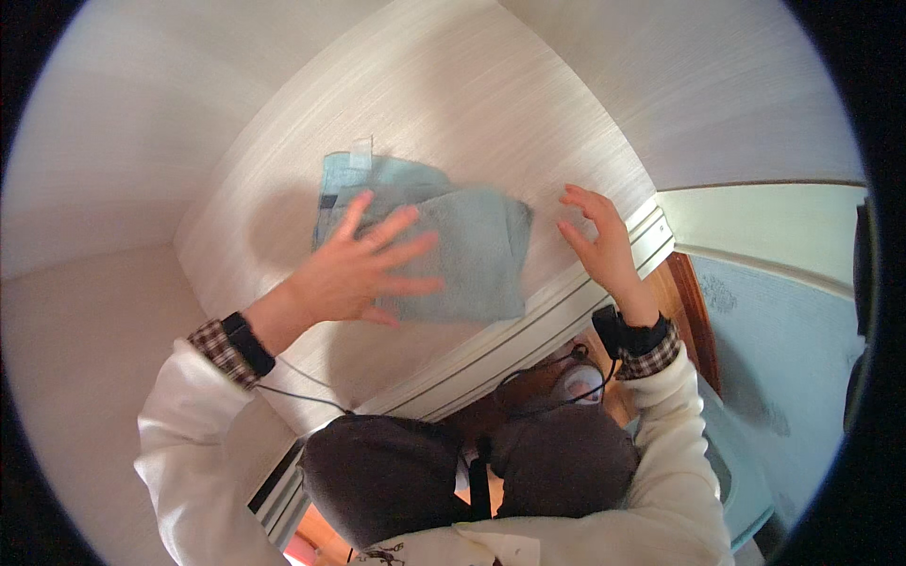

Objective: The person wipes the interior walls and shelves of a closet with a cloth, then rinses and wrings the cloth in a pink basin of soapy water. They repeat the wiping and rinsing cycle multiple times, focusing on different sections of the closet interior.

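A folded blue-grey cloth [467,247] with a soft, towel-like surface lies on a pale wood-grain cabinet floor [481,113]. A white tag [361,153] sticks up from its lighter blue far left corner. My left hand [361,265], blurred, is spread over the left part of the cloth with its fingers apart; whether it touches the cloth I cannot tell. To the right of the cloth, apart from it, my right hand [594,230] has its fingers loosely curved and holds nothing. Both wrists wear black bands with thin cables.
Pale panels [92,156] rise at the left and the right [736,106]. Along the near edge runs a grooved sliding-door track [495,347]. My knees are at that edge, with cables hanging near them. A light blue plastic container [743,481] stands at the lower right, beside a blue-grey wall [786,339].
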### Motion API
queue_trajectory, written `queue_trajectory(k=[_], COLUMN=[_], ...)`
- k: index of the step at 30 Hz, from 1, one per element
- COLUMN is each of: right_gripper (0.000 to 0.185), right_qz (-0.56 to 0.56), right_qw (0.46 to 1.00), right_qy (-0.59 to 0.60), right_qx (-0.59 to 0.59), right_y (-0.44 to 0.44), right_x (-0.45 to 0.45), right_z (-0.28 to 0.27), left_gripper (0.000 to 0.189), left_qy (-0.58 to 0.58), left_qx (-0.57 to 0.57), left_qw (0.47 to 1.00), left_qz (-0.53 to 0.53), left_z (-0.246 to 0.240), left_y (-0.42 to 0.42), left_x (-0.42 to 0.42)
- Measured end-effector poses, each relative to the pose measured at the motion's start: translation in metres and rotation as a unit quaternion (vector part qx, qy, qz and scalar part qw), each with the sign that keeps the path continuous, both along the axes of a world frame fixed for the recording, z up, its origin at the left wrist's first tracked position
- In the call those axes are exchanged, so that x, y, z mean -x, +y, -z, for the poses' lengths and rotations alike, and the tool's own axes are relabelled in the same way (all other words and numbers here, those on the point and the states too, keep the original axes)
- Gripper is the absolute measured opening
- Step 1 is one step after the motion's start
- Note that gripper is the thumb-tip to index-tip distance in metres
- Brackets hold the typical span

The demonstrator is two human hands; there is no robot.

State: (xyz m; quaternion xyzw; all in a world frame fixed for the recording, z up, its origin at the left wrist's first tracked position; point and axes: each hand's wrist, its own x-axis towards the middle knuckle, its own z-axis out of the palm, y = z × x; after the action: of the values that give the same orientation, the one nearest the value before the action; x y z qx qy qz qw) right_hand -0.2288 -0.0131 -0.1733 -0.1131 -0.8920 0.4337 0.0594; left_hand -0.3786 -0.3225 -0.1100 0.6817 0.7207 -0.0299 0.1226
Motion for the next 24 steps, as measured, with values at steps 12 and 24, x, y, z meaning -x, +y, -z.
queue_trajectory(k=[12, 24], right_gripper=[0.059, 0.084], right_qz=[0.041, 0.089], right_qw=[0.965, 0.984], right_qy=[0.001, 0.064], right_qx=[-0.259, -0.138], right_y=[0.052, 0.061], right_x=[-0.036, -0.042], right_z=[0.068, 0.077], left_gripper=[0.059, 0.068], left_qy=[0.115, 0.166], left_qx=[-0.12, -0.029], left_qw=[0.963, 0.911], left_qz=[-0.214, -0.376], left_z=[0.113, 0.133], left_y=[0.168, 0.28], left_x=[0.082, 0.155])
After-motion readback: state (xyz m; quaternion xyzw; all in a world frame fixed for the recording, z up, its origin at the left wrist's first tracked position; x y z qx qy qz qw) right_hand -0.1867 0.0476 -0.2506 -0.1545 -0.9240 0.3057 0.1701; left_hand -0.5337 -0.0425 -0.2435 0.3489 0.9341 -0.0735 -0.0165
